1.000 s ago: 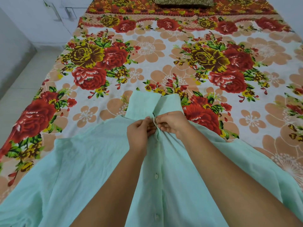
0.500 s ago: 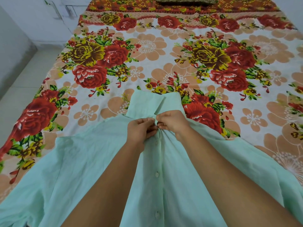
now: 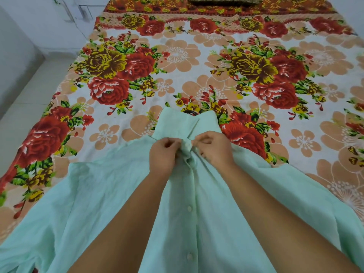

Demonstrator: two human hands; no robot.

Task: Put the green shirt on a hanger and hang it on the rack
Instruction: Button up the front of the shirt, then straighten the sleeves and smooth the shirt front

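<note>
Green shirt (image 3: 98,194): spread front-up on the bed, collar (image 3: 177,123) at the far end, hem toward the person.
Buttons (image 3: 189,208): those in view below the collar look fastened.
Left hand (image 3: 163,154): just below the collar, fingers curled, pinching one edge of the placket.
Right hand (image 3: 214,148): just below the collar on the other side, fingertips pinching the opposite edge; the two hands nearly touch.
Dark curved piece (image 3: 188,112): peeks out just beyond the collar; perhaps a hanger hook, cannot tell.
Bed sheet (image 3: 177,56): floral, lying under and around the collar.
Pillow (image 3: 222,0): well beyond the collar.
Progress: apparently the top button is being closed; lifting the shirt and hanging it up are left, and no rack shows.
</note>
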